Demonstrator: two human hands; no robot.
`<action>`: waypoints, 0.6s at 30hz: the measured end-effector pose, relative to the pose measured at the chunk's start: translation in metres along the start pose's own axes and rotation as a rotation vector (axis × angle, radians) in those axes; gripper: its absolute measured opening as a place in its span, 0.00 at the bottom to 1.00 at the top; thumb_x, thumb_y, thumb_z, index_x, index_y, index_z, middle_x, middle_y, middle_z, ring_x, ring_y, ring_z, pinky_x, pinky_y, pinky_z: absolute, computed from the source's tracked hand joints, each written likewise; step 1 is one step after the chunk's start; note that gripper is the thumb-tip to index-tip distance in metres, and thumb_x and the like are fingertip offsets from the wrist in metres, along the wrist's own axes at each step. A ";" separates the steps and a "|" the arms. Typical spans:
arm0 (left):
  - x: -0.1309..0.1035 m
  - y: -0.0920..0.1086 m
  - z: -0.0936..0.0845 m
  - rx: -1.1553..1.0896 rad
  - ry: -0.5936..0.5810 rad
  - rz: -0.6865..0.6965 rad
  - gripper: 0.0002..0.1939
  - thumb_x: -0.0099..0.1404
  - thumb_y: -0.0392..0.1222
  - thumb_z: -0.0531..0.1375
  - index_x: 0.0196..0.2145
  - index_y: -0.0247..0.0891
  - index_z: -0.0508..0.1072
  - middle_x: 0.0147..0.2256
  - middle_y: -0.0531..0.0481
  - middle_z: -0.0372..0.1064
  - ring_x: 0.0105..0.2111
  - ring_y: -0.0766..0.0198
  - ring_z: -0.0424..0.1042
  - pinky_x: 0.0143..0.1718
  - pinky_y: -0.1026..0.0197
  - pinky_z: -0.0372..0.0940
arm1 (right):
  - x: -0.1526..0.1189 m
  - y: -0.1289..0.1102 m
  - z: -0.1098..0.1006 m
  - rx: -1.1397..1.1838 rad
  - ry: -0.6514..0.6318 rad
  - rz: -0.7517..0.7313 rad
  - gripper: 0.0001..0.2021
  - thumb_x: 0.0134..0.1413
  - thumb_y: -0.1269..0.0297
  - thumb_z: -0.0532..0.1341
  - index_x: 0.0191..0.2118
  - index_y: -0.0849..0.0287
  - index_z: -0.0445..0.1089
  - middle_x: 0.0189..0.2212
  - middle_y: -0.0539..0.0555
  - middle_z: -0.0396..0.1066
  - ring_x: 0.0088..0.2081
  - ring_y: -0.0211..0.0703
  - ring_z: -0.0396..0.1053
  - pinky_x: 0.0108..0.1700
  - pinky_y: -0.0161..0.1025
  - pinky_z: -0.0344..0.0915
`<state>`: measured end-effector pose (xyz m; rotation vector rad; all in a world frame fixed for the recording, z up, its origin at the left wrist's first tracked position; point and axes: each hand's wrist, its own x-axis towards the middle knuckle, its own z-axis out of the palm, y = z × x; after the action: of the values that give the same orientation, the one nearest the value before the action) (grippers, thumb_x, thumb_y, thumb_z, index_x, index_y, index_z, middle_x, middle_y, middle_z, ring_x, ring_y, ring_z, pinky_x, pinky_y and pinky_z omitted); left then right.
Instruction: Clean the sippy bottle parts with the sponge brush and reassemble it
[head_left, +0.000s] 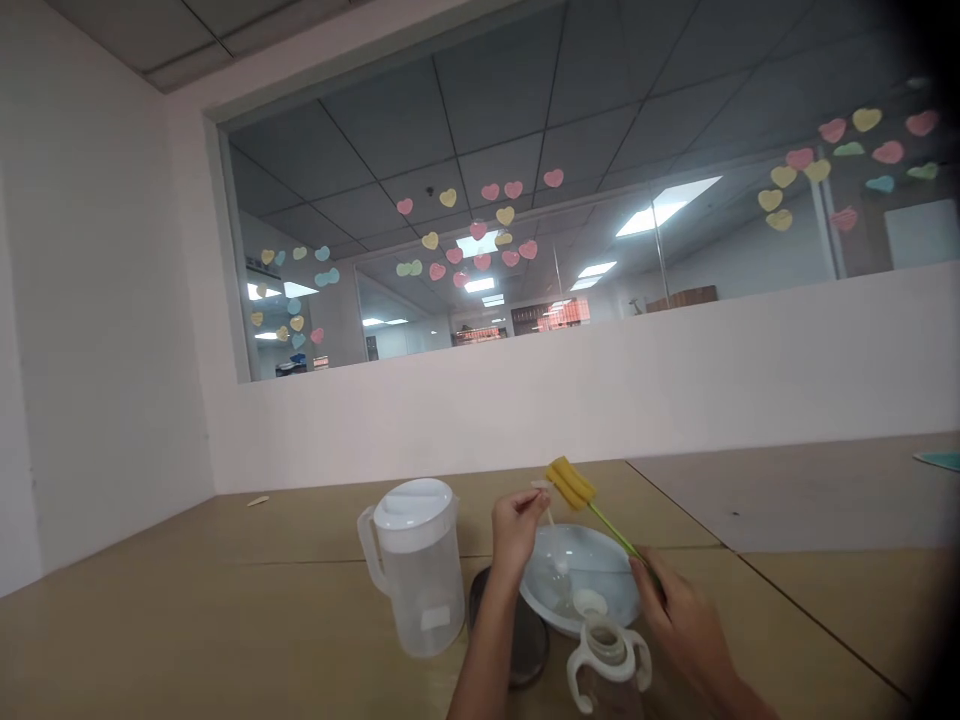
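Observation:
My left hand (517, 522) is closed on a thin white stick-like piece (552, 515), held over the left side of a pale basin (622, 615). Between the fingers of my right hand (671, 600) is the green handle of a brush with a yellow sponge head (571, 484); the head points up and left, above the basin's far rim. A small clear item and a white round piece (590, 603) lie in the basin. In front of it stands an open bottle with two white handles (607, 655).
Left of my left arm stands a clear pitcher with a white lid (424, 590). A dark oval object (529, 645) lies partly under my forearm. A small pale piece (258, 501) rests at the table's far left, and something teal (937, 459) at the far right. A wall closes the back.

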<state>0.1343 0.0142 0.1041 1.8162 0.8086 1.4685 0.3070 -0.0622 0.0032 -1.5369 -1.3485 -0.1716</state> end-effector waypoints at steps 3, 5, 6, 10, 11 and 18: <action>0.001 -0.009 -0.002 0.001 -0.040 -0.021 0.17 0.55 0.50 0.59 0.30 0.32 0.77 0.28 0.49 0.74 0.32 0.60 0.69 0.36 0.61 0.62 | 0.002 0.003 -0.004 -0.125 -0.033 -0.011 0.22 0.57 0.52 0.43 0.39 0.56 0.70 0.27 0.56 0.74 0.26 0.45 0.70 0.25 0.34 0.57; 0.001 -0.011 -0.002 -0.006 -0.043 -0.030 0.17 0.55 0.50 0.58 0.29 0.32 0.77 0.28 0.50 0.74 0.32 0.62 0.69 0.36 0.62 0.62 | 0.004 0.004 -0.007 -0.171 -0.049 -0.003 0.20 0.56 0.54 0.44 0.37 0.56 0.71 0.24 0.55 0.73 0.24 0.43 0.69 0.24 0.33 0.54; 0.000 -0.012 -0.002 -0.013 -0.040 -0.033 0.17 0.56 0.50 0.58 0.28 0.32 0.77 0.27 0.50 0.73 0.32 0.62 0.69 0.36 0.62 0.62 | 0.004 0.004 -0.008 -0.167 -0.050 0.007 0.20 0.56 0.55 0.44 0.37 0.57 0.70 0.24 0.55 0.73 0.24 0.42 0.69 0.24 0.33 0.53; -0.001 -0.012 0.001 -0.069 -0.016 -0.063 0.17 0.55 0.51 0.59 0.26 0.31 0.76 0.24 0.50 0.71 0.29 0.64 0.69 0.34 0.63 0.64 | 0.002 0.000 -0.010 -0.094 -0.004 0.056 0.20 0.55 0.53 0.45 0.35 0.59 0.70 0.21 0.53 0.71 0.22 0.39 0.66 0.25 0.32 0.53; -0.001 -0.012 0.002 -0.091 -0.006 -0.076 0.18 0.55 0.51 0.59 0.27 0.31 0.76 0.24 0.50 0.71 0.27 0.64 0.69 0.33 0.62 0.65 | 0.001 -0.002 -0.009 -0.077 0.007 0.052 0.21 0.55 0.52 0.45 0.34 0.59 0.70 0.21 0.52 0.70 0.22 0.39 0.65 0.25 0.31 0.53; 0.000 -0.009 0.005 -0.175 0.106 -0.118 0.23 0.54 0.52 0.60 0.38 0.28 0.74 0.32 0.42 0.74 0.28 0.63 0.72 0.28 0.61 0.68 | -0.005 -0.008 -0.006 -0.044 0.054 -0.034 0.20 0.55 0.53 0.46 0.30 0.60 0.70 0.19 0.52 0.69 0.20 0.35 0.61 0.25 0.31 0.52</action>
<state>0.1387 0.0189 0.0958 1.5469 0.7991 1.5190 0.3016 -0.0708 0.0076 -1.5357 -1.3365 -0.2639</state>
